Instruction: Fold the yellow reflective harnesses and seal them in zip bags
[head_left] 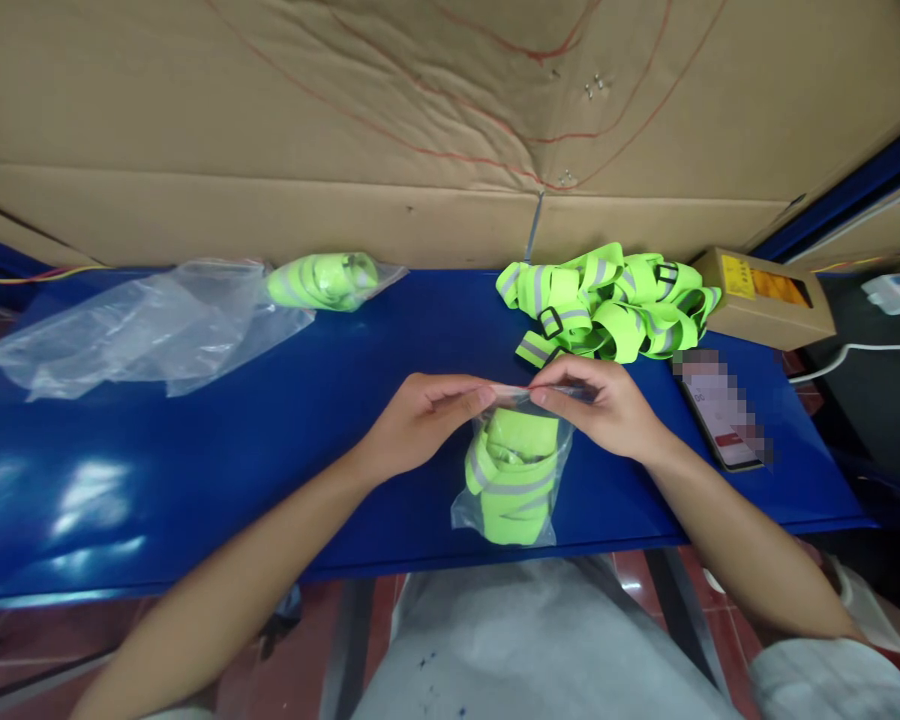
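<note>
A clear plastic bag (pixel 461 512) lies on the blue table near its front edge. Inside it is a folded neon-yellow strap (pixel 511 490) with grey reflective stripes. My left hand (pixel 431 415) pinches the bag's top edge between thumb and fingers. On the same edge, a short way to the right, my right hand (pixel 596 400) is closed in a pinch too. The thumbs are a little apart, with the bag's reddish top strip stretched between them. Beyond my right hand sits a loose heap of similar neon straps (pixel 622 300) with black buckles.
At the back left are empty clear bags (pixel 157 320) and a bagged roll of neon strap (pixel 324 281). A phone (pixel 720 410) and an open cardboard box (pixel 772 300) lie to the right. A cardboard wall (pixel 270 130) with red cord closes off the back of the blue table (pixel 217 440).
</note>
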A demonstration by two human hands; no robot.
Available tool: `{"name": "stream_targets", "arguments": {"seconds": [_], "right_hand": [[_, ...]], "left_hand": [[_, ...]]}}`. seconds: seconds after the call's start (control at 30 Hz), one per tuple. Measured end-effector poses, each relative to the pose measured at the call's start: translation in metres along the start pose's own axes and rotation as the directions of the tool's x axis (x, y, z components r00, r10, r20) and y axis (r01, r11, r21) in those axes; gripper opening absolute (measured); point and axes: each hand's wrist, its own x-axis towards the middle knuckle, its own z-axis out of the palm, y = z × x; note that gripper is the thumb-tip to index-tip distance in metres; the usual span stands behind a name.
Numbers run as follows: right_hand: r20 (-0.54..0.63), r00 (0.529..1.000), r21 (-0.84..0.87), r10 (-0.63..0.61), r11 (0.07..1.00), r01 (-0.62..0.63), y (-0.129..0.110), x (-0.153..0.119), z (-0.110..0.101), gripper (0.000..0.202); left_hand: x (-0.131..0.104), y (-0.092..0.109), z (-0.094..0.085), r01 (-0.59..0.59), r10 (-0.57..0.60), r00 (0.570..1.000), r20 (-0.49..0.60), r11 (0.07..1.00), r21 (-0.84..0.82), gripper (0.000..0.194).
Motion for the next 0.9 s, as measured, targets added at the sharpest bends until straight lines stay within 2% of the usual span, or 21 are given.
{"name": "stream_targets", "arguments": {"seconds": [0.07,0.13,0.27,0.4,0.5,0.63,0.7,0.8,0.9], "right_hand": [[-0.014,1.0,0.002,0.011,1.0,-0.011,0.001,0.0,-0.001,0.015],[-0.016,1.0,-0.019,0.008,1.0,-0.008,0.001,0.0,-0.001,0.015],[-0.024,0.999,-0.077,-0.029,0.997,0.027,0.002,-0.002,0.002,0.014],[-0.026,0.998,-0.101,-0.049,0.994,0.046,0.002,-0.004,0.006,0.014],[0.006,0.999,-0.085,-0.051,0.995,0.052,-0.001,-0.004,0.008,0.014],[0.081,0.996,-0.043,-0.038,0.998,0.042,-0.003,-0.002,0.004,0.015],[0.079,0.997,-0.035,-0.017,0.999,0.02,-0.003,-0.001,0.0,0.017],[0.058,0.998,-0.083,0.004,0.997,0.001,-0.001,-0.001,-0.002,0.015],[0.044,0.999,-0.164,-0.011,0.986,0.018,0.001,-0.004,0.005,0.014]], "left_hand": [[0.002,0.0,-0.006,-0.014,0.013,0.996,0.094,1.0,0.001,0.036],[0.002,-0.001,-0.009,-0.036,0.033,0.994,0.106,0.999,0.032,0.038],[0.0,-0.004,-0.006,-0.049,0.047,0.998,0.033,0.997,0.068,0.038],[0.002,-0.009,0.002,-0.026,0.025,1.0,-0.009,0.996,-0.09,0.032],[0.003,-0.015,0.01,-0.032,0.018,0.996,-0.086,0.985,-0.168,0.027],[0.0,-0.017,0.016,-0.058,0.029,0.976,-0.214,0.99,-0.13,0.02],[-0.001,-0.017,0.015,-0.071,0.044,0.97,-0.238,0.992,-0.104,0.019],[0.0,-0.015,0.011,-0.069,0.047,0.975,-0.216,0.993,-0.099,0.023],[0.002,-0.014,0.007,0.004,-0.02,0.992,-0.122,0.991,-0.135,0.026]]}}
